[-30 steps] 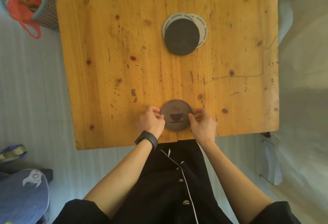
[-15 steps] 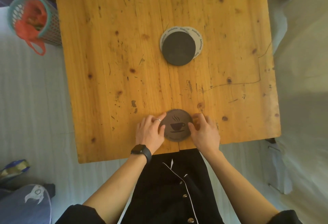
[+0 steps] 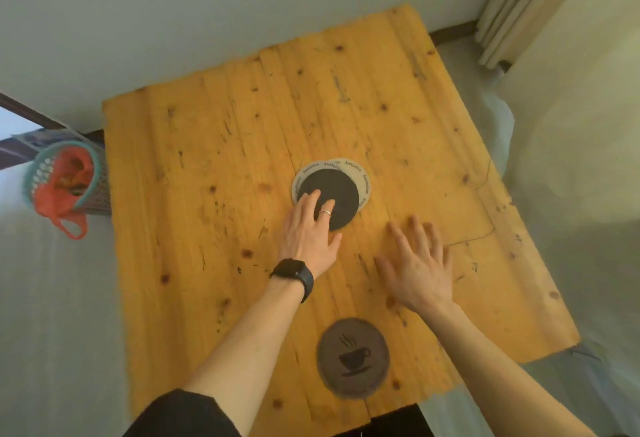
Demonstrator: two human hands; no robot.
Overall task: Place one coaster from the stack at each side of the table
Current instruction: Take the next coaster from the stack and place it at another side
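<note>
One coaster (image 3: 353,357) lies flat at the near edge of the tabletop (image 3: 194,166), behind both hands and closer to the person, with nothing touching it. That side reads as served. It carries a printed steaming cup on a saucer; no words are visible on it.

The stack (image 3: 330,194) sits near the middle of the tabletop, directly under the fingers of the left hand (image 3: 310,228). Its top piece is a plain dark disc; at least two pale discs show fanned out beneath it. The pale rims bear repeated lettering, apparently "Aesthetics", though the blur leaves that reading uncertain.

The left hand is spread flat, fingers resting on the near-left part of the dark disc. It grips nothing; no disc is lifted. A ring shows on one finger and a dark watch (image 3: 294,275) on the wrist.

The right hand (image 3: 417,263) hangs open, fingers splayed, to the right of the stack and well clear of it. It is empty, and whether it touches the wood cannot be told.

Judgement: one side done. The far, left and right sides show no coaster and remain to be served. The step in hand appears to be taking the next piece from the stack.
</note>
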